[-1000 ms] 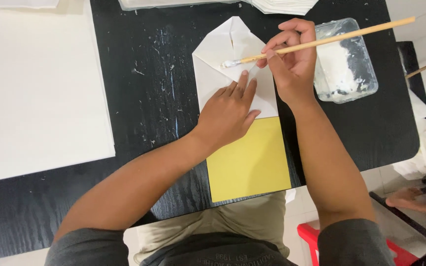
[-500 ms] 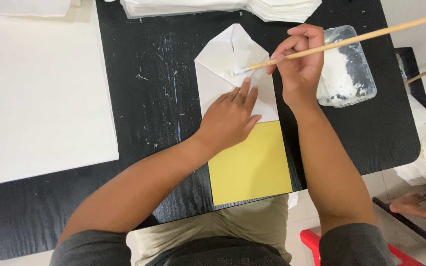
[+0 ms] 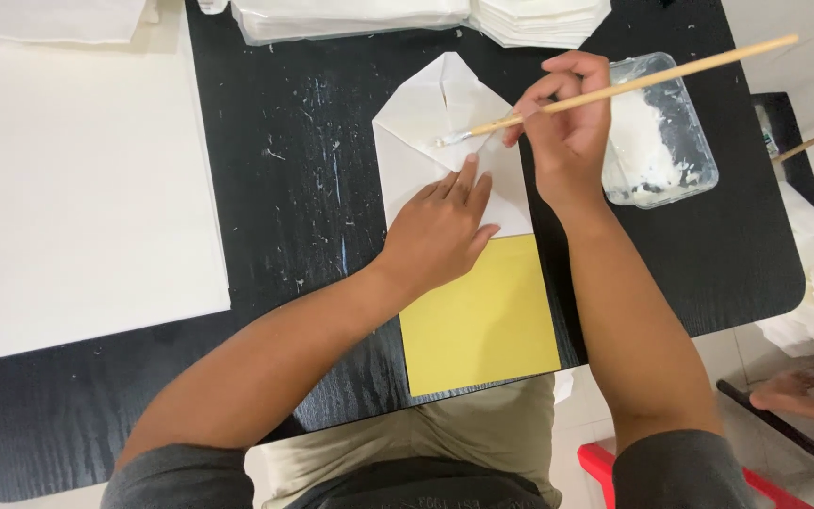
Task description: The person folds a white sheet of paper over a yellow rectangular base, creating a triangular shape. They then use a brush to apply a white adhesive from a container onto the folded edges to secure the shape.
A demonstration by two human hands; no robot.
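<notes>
Near the black bench's (image 3: 313, 141) far edge, the left hand (image 3: 440, 226) spreads flat pinning light, floppy folded white paper (image 3: 416, 123), while the right hand (image 3: 567, 127) pinches a thin glue brush (image 3: 633, 83).

head camera, looking steeply down, close

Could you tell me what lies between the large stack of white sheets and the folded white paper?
Only bare black tabletop, flecked with white smears, lies between the white sheets and the folded white paper, in the head view.
</notes>
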